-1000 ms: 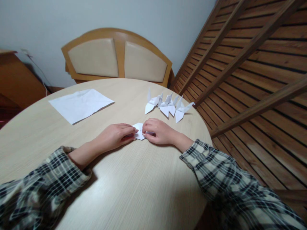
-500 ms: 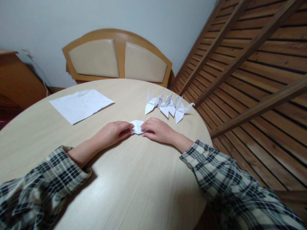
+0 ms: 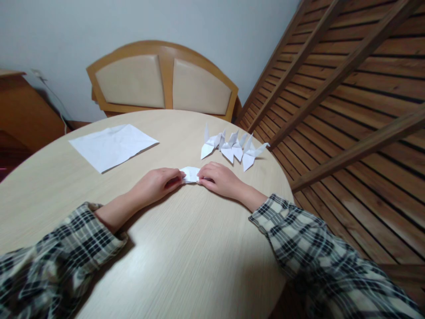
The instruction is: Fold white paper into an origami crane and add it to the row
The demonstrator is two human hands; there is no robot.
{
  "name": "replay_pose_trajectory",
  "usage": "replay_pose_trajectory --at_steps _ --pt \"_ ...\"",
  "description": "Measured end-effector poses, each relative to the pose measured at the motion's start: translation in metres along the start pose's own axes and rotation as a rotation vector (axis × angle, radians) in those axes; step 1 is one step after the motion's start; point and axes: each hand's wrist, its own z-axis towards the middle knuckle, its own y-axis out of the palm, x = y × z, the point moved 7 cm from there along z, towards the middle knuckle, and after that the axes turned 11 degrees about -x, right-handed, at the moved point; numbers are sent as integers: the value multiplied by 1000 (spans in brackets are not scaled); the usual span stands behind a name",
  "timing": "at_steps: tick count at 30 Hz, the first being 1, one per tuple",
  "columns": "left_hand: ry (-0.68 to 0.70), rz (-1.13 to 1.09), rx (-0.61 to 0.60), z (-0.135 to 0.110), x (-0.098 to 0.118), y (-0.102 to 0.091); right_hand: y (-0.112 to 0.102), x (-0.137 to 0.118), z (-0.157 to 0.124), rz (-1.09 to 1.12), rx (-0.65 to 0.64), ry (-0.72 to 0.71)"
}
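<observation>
A small folded piece of white paper (image 3: 190, 174) lies on the table between my two hands. My left hand (image 3: 163, 179) pinches its left end with thumb and fingertips. Its right end is gripped by my right hand (image 3: 217, 178), thumb below and fingers on top. The paper's near edge now looks folded up and nearly straight; its two ends are hidden under my fingers. Just beyond my right hand, several white origami cranes (image 3: 229, 149) stand close together in a row.
A white paper sheet (image 3: 114, 147) lies flat at the back left of the round wooden table (image 3: 166, 248). Behind the table rises a cushioned wooden headboard (image 3: 166, 79). A slatted wooden panel (image 3: 352, 110) slopes along the right side, and a wooden cabinet (image 3: 20, 119) is at far left.
The near point of the folded paper has gone up, leaving a straighter front edge. My right fingers have shifted slightly right and away from me; my left hand stays in place.
</observation>
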Motion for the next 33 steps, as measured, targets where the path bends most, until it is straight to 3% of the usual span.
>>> replay_pose_trajectory --at_steps 9,25,33 --pt "-40 -12 -5 0 0 -1 0 7 0 64 58 74" --pt "55 19 -15 0 6 0 0 15 -2 84 82 218" --pt "131 -1 -21 0 11 0 0 17 -1 94 86 222"
